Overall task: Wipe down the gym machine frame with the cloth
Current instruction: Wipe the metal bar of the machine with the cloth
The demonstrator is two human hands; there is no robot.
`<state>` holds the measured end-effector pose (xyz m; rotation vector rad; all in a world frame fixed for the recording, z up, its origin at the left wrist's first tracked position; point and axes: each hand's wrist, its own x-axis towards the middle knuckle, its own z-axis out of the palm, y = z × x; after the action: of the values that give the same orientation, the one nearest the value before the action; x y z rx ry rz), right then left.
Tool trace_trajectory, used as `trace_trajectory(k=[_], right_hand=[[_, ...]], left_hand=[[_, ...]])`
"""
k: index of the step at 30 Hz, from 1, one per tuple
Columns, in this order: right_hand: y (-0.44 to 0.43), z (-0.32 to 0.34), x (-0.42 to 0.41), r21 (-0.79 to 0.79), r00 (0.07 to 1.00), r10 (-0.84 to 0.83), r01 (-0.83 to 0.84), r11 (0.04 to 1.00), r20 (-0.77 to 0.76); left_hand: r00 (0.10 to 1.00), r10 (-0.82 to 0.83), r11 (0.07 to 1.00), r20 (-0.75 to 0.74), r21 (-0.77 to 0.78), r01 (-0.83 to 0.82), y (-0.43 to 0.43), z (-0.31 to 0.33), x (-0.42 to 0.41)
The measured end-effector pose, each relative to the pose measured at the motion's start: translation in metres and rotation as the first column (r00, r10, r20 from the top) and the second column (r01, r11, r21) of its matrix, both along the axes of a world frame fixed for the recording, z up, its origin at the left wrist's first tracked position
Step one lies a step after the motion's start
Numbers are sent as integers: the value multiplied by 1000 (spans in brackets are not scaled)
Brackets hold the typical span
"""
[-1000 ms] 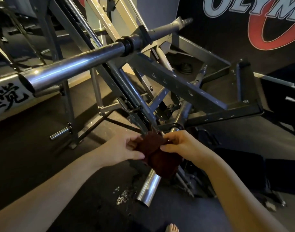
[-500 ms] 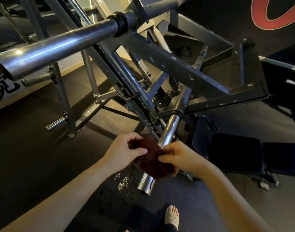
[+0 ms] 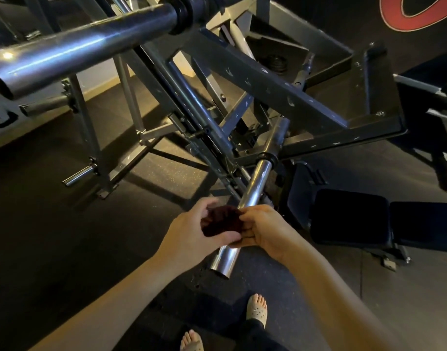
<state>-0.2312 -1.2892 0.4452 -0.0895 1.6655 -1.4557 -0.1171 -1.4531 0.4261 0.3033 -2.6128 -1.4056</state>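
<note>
Dark rubber flooring (image 3: 52, 224) runs under the grey gym machine frame (image 3: 268, 84), with a black padded bench (image 3: 349, 219) at the right.

Position: the cloth (image 3: 221, 221), dark red and bunched small, lies against the lower chrome bar (image 3: 255, 183) near its open end, between both hands.

Grip: the left hand (image 3: 187, 231) curls round the cloth from the left, thumb below it. The right hand (image 3: 265, 231) pinches its right edge, fingers bent close. Whether the cloth wraps fully round the bar cannot be told, as the hands hide that side.

Assessment: the cloth is light, soft and limp, and likely to slide on polished chrome unless pressed. It is best held as a wad in the palm, fingers closing round the bar. The bar looks rigid and fixed, so firm pressure should be safe. The painted frame members, with chipped paint, lie well above the cloth.
</note>
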Motion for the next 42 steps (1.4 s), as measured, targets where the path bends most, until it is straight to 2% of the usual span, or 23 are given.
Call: trace_trajectory(k=[2,4,5,7,10,12,15,17,19,22,25,28,30,33,36,39,42], right_hand=[[0,1,2,-1,997,63,-63,998,-39],[4,0,2,-16,991,107,-109,994,-78],[7,-1,2,-28,991,99,-102,994,-93],[15,-2,2,-43,992,35,-40,998,-119],[18,-7,6,62,969,47,-33,998,-241],[16,-14,10,139,947,96,-55,989,-307],[10,-26,15,206,896,117,-29,978,-429],[8,-32,19,269,844,164,-24,963,-510],[13,-41,20,308,823,239,-83,948,-515],[35,-49,17,316,854,297,-167,934,-428],[52,-59,8,371,878,233,-69,926,-418],[44,-75,0,388,903,142,30,921,-406],[35,-81,-3,339,921,60,80,937,-386],[30,-90,-6,300,909,1,136,944,-416],[31,-96,-8,274,905,-31,161,948,-425],[33,-97,-12,284,921,-41,161,945,-387],[38,-98,-15,275,941,-51,150,950,-335]], left_hand=[[1000,1,997,24,-74,1,-2,1,-4],[1000,8,998,12,-67,-8,-3,3,-8],[1000,15,1000,16,-18,-15,-5,5,-9],[998,26,982,57,183,-37,-10,7,-11],[993,-21,838,113,544,-44,-13,11,-11],[987,-50,779,153,624,-58,-12,11,-12],[969,-109,751,221,658,-65,-8,8,-12],[962,-97,805,254,588,-75,-5,3,-13],[963,-43,861,266,498,-99,-4,-4,-13],[963,-28,916,270,393,-83,-17,-15,-6],[954,-77,988,289,150,34,-37,-25,4],[920,-197,968,338,-82,238,-29,-32,10],[922,-258,918,289,-224,328,-13,-37,8],[956,-269,916,121,-274,292,6,-47,-16],[974,-225,940,35,-253,227,13,-57,-57],[966,-254,933,49,-253,258,12,-59,-64],[935,-310,916,172,-210,342,2,-53,-20]])
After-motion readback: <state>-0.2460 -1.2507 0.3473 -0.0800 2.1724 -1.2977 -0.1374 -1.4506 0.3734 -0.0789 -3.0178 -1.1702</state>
